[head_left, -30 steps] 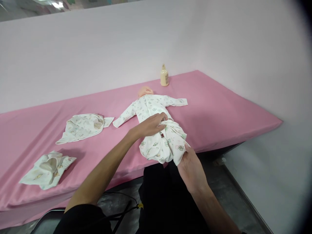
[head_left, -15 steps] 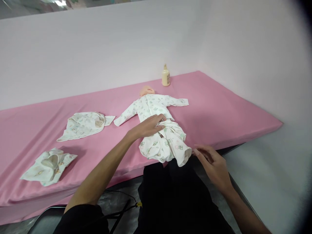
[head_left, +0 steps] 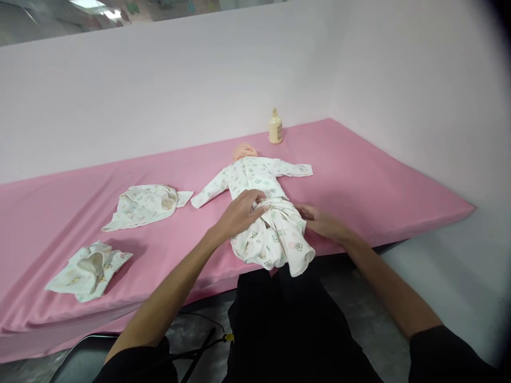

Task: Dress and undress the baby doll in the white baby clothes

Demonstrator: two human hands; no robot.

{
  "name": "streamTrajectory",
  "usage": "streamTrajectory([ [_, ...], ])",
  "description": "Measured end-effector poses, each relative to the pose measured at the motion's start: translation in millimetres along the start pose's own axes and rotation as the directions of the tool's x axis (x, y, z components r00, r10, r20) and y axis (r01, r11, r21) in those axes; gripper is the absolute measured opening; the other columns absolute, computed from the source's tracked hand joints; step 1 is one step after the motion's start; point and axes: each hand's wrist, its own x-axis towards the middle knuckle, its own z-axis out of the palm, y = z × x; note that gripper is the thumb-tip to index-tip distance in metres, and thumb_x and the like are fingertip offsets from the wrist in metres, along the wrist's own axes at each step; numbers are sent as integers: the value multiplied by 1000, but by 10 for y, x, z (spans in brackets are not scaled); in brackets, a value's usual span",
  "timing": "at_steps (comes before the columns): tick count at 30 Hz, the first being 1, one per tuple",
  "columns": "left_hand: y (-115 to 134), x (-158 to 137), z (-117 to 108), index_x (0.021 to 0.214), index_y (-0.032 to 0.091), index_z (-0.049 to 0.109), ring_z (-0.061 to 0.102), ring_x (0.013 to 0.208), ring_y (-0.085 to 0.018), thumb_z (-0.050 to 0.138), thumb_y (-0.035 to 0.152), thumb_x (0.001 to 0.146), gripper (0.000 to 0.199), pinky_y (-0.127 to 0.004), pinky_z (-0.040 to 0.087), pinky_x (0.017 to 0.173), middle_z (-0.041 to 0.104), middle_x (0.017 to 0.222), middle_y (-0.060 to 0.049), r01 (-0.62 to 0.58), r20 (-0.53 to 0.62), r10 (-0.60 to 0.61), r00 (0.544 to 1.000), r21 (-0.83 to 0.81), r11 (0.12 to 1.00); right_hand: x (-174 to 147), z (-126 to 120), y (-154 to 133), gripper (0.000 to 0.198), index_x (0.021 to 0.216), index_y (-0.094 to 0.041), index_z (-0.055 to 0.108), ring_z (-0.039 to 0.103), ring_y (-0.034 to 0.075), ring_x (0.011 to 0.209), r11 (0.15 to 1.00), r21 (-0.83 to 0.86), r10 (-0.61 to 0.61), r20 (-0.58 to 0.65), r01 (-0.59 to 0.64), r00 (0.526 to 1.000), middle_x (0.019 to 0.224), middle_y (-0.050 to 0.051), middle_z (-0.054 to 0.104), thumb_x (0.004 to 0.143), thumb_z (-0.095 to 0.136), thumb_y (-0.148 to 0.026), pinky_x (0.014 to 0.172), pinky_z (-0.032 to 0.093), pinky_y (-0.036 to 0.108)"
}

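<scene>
A baby doll lies on its back, its head [head_left: 245, 151] toward the wall. It wears a white printed long-sleeved baby top [head_left: 255, 175]. White printed baby pants [head_left: 281, 229] cover its lower body, bunched at the waist, with one leg hanging over the table edge. My left hand [head_left: 241, 213] is closed on the waistband at the left, thumb and fingers curled into the cloth. At the right side of the waist, my right hand [head_left: 319, 221] closes on the edge of the pants; its fingertips are partly hidden by the fabric.
A pink sheet [head_left: 359, 175] covers the table against white walls. A cream pump bottle [head_left: 275, 127] stands behind the doll's head. On the left lie a printed white cloth garment [head_left: 141, 207] and a crumpled one [head_left: 85, 271]. A dark chair [head_left: 85, 356] is at lower left.
My right hand has moved from the hanging pant-leg cuff up and left to the side of the waist. My left hand stays at the waistband. The view has shifted slightly.
</scene>
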Motion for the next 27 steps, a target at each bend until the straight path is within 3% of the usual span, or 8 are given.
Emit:
streamTrajectory([
  [2, -64, -228, -83, 121, 22, 58, 55, 105, -22, 54, 52, 96, 40, -36, 46, 88, 61, 120, -8, 32, -20, -32, 999, -19, 999, 81, -52, -81, 55, 131, -24, 65, 63, 26, 119, 1000, -30, 11, 192, -6, 981, 131, 7, 68, 78, 78, -26, 109, 45, 49],
  [7, -336, -783, -172, 139, 27, 48, 56, 111, -21, 64, 48, 90, 56, -34, 49, 92, 53, 138, -8, 186, 211, -139, 968, -222, 957, 203, -195, -142, 73, 143, -26, 55, 58, 28, 129, 996, -89, 22, 435, 19, 900, 145, 8, 59, 75, 81, -25, 108, 48, 46],
  [11, -463, -841, 37, 132, 23, 50, 60, 101, -20, 66, 43, 87, 52, -33, 50, 85, 62, 122, -7, 260, 193, -206, 959, -321, 911, 256, -194, -122, 70, 143, -24, 54, 62, 29, 123, 983, -169, 11, 434, 69, 901, 141, 9, 61, 77, 79, -27, 101, 53, 43],
  [15, -479, -706, 175, 105, 20, 59, 57, 80, -16, 58, 36, 89, 22, -28, 45, 70, 65, 96, -2, 248, 141, -216, 966, -289, 924, 315, -137, -114, 52, 134, -25, 60, 63, 28, 119, 939, -299, -46, 381, 170, 923, 134, 7, 67, 83, 69, -24, 96, 54, 41],
  [19, -482, -617, 146, 91, 21, 56, 51, 68, -13, 56, 26, 86, 8, -25, 38, 62, 60, 78, 3, 259, -106, -289, 951, -236, 937, 420, -108, -20, 27, 108, -24, 70, 66, 27, 105, 821, -511, -100, 310, 255, 945, 116, 4, 73, 82, 61, -20, 87, 53, 40],
  [23, -530, -518, 139, 92, 21, 53, 50, 66, -14, 54, 21, 85, 7, -25, 39, 61, 58, 74, 3, 285, -487, -363, 794, -229, 931, 526, -89, 126, 9, 89, -21, 63, 62, 22, 83, 735, -618, -190, 206, 278, 960, 94, 4, 71, 83, 56, -21, 72, 49, 34],
  [25, -583, -450, 165, 95, 21, 54, 52, 68, -14, 53, 23, 86, 9, -26, 40, 63, 58, 77, 2, 276, -585, -357, 728, -227, 934, 572, -73, 160, 5, 81, -21, 57, 58, 20, 76, 698, -656, -264, 139, 288, 954, 86, 3, 66, 84, 54, -22, 68, 46, 32],
  [27, -651, -378, 195, 98, 21, 55, 52, 68, -15, 53, 27, 89, 11, -26, 40, 63, 58, 78, 1, 275, -612, -356, 706, -226, 934, 621, -53, 156, 9, 77, -21, 55, 56, 19, 73, 681, -672, -314, 90, 291, 945, 82, 3, 64, 85, 51, -22, 66, 43, 32],
])
